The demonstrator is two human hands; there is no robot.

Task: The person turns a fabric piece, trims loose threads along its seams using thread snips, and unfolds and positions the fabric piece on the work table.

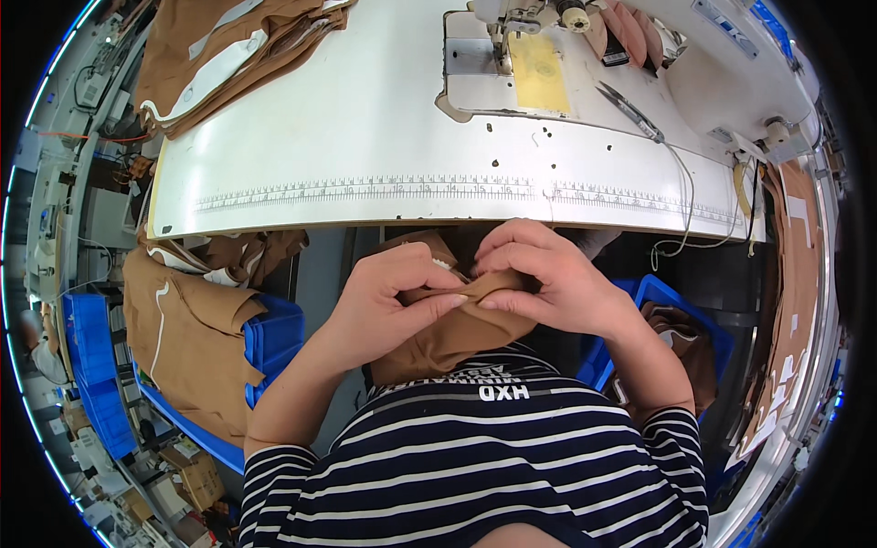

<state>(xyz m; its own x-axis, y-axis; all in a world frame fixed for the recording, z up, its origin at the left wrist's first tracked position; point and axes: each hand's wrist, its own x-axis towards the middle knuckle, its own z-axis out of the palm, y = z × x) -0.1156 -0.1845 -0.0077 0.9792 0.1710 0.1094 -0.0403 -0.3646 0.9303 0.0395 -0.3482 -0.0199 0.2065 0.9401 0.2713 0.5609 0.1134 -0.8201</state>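
Both hands pinch a piece of brown fabric over my lap, just below the front edge of the white sewing table. My left hand grips the cloth between thumb and bent fingers. Close beside it, my right hand is closed on the same piece, its thumb pressing a fold. A gathered edge runs between the two thumbs. The lower part of the cloth hangs down against my striped shirt, and a small white strip shows near the left fingertips.
A sewing machine stands at the table's back, with thread snips on a cord to its right. Brown fabric pieces lie at the back left. Blue bins with brown cloth flank me. A printed ruler lines the table front.
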